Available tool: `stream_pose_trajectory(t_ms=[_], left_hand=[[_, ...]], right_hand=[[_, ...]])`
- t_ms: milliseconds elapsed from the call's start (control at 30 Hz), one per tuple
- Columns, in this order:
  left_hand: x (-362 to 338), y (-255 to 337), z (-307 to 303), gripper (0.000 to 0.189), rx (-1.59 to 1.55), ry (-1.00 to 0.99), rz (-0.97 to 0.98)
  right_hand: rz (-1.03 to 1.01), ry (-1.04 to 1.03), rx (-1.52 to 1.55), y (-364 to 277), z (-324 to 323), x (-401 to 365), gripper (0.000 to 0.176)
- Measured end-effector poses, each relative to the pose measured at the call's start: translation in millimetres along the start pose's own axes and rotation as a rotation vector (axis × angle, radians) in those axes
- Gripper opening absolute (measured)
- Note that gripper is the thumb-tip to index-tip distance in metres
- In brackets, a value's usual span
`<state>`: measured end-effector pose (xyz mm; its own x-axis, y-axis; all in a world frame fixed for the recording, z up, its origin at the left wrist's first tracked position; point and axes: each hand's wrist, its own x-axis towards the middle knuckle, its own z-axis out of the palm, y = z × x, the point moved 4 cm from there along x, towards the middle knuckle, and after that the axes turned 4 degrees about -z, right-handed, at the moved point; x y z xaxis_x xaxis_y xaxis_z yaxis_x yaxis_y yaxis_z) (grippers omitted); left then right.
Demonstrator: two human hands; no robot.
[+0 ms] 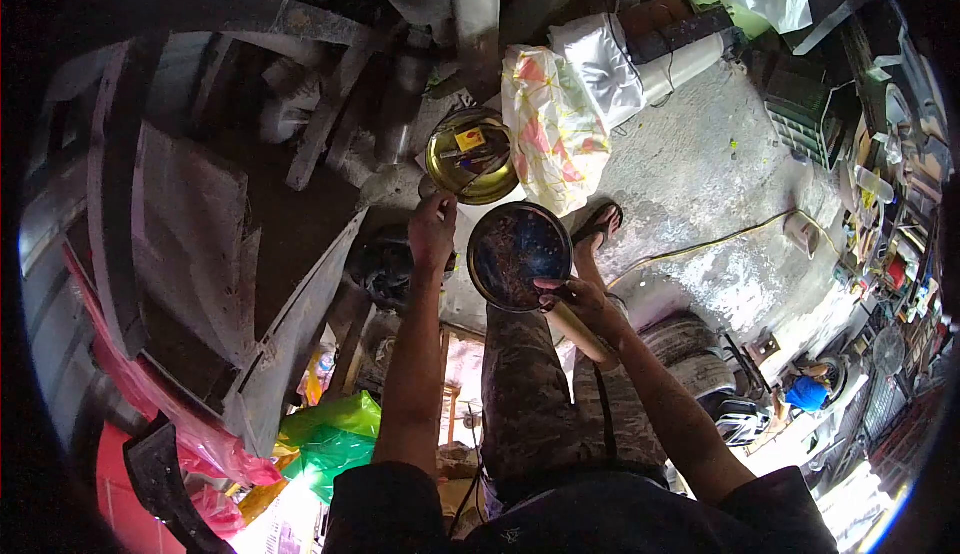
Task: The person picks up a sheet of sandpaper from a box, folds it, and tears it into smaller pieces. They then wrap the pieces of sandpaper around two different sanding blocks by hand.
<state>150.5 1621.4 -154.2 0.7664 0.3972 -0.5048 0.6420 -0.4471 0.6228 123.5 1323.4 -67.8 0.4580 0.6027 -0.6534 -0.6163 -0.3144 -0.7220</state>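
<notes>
Your hands are apart: your right hand grips the dark round pan by its edge; your left hand, its grip unclear, is beside the gold tray, near a patterned bag.

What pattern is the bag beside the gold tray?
White bag: pink and yellow shapes, head view.

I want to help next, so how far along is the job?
Done, it seems: small things sit gathered in the gold tray. In hand: the right hand holds the dark round pan. The left hand is near the tray. Left: I can't tell how much.
</notes>
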Motion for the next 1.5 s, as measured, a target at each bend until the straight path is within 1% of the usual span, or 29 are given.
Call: stream_pose_trajectory(t_ms=[33,67,100,133,167,200,233,267,300,367,500,567,600,667,767,833,867,933,1000,1067,1100,1133,1233,1300,1333,1367,1400,1433,1500], left_hand=[[12.3,11.0,5.2,0.02,0.103,0.123,0.222],[22.6,21.6,10.1,0.021,0.208,0.246,0.441],[37.1,17.2,19.3,0.021,0.202,0.251,0.432],[52.4,10.6,37.1,0.022,0.361,0.133,0.434],[62.8,4.4,53.5,0.023,0.516,0.013,0.435],[68.0,3.7,60.5,0.023,0.506,0.02,0.429],[71.0,5.2,66.2,0.023,0.543,0.082,0.465],[71.1,6.0,71.0,0.023,0.583,0.143,0.502],[68.9,12.4,69.7,0.023,0.58,0.144,0.498],[67.3,27.6,59.3,0.025,0.744,-0.011,0.38],[64.8,32.6,54.3,0.027,0.77,-0.092,0.351],[72.7,17.2,61.4,0.028,0.75,-0.211,0.268],[73.2,17.3,60.8,0.028,0.75,-0.212,0.27],[74.1,21.8,57.7,0.026,0.703,-0.123,0.322],[75.3,22.5,59.3,0.025,0.731,-0.173,0.273],[75.5,22.4,58.2,0.024,0.703,-0.171,0.277],[74.9,22.4,57.7,0.024,0.673,-0.169,0.279],[72.6,23.9,56.8,0.024,0.708,-0.174,0.297],[72.8,21.0,57.5,0.025,0.741,-0.181,0.325],[72.5,13.6,59.6,0.026,0.578,-0.087,0.462],[72.8,15.0,58.9,0.026,0.547,-0.121,0.401],[71.0,18.5,57.8,0.026,0.545,-0.122,0.408],[66.0,25.5,50.9,0.024,0.455,-0.07,0.474],[63.4,20.8,50.0,0.024,0.183,-0.128,0.383],[61.9,17.6,50.9,0.024,0.182,-0.128,0.382],[62.0,12.4,50.5,0.023,-0.048,-0.154,0.306],[61.8,6.6,50.0,0.023,-0.277,-0.178,0.226],[56.0,18.2,40.6,0.023,-0.274,-0.177,0.225],[42.9,36.1,12.2,0.022,-0.438,0.035,0.138]], right_hand=[[0.005,-0.005,-0.006,-4.0,1.9,0.6,0.034],[-0.048,0.017,-0.056,-10.4,3.9,0.9,0.034],[-0.102,0.037,-0.107,-19.4,6.1,1.8,0.034],[-0.097,0.028,-0.117,-25.7,9.9,1.6,0.034],[0.011,0.012,-0.101,-27.6,12.9,0.6,0.033],[0.119,0.002,-0.085,-25.2,13.5,-1.7,0.033],[0.028,-0.018,-0.127,-21.9,13.8,1.2,0.033],[0.031,-0.019,-0.135,-19.7,12.8,-0.9,0.033],[0.043,-0.011,-0.181,-21.5,13.2,-1.8,0.033],[0.048,-0.002,-0.219,-27.8,14.5,-0.6,0.035],[-0.004,0.011,-0.097,-25.9,14.0,-0.6,0.036],[-0.038,0.008,-0.026,-14.9,15.2,0.6,0.036],[-0.03,0.003,-0.051,-12.9,15.9,1.1,0.036],[-0.021,0.0,-0.076,-10.1,17.2,-1.3,0.036],[0.005,0.034,-0.007,-8.4,19.0,-4.4,0.038],[0.033,0.006,0.007,-7.9,18.7,-1.2,0.035],[0.032,0.009,0.007,-8.4,17.8,-1.0,0.035],[0.005,0.013,-0.115,-16.4,16.4,-0.1,0.035],[-0.027,0.024,-0.04,-3.6,17.4,-0.5,0.036],[-0.058,0.036,0.033,-1.4,15.7,-0.3,0.036],[-0.016,0.031,-0.031,-2.2,15.4,1.5,0.036],[0.026,0.025,-0.094,-3.0,15.5,3.0,0.037],[0.0,0.034,-0.185,-3.3,14.7,3.1,0.038],[0.029,0.034,-0.123,0.6,13.5,-0.4,0.037],[0.058,0.028,-0.056,3.0,14.0,-1.8,0.037],[0.057,0.026,-0.056,4.3,13.1,-0.9,0.037],[-0.024,0.036,-0.119,-1.9,11.6,2.6,0.036],[-0.104,0.047,-0.179,-8.2,10.7,5.6,0.036],[-0.096,0.034,-0.221,-14.7,8.2,12.2,0.035]])
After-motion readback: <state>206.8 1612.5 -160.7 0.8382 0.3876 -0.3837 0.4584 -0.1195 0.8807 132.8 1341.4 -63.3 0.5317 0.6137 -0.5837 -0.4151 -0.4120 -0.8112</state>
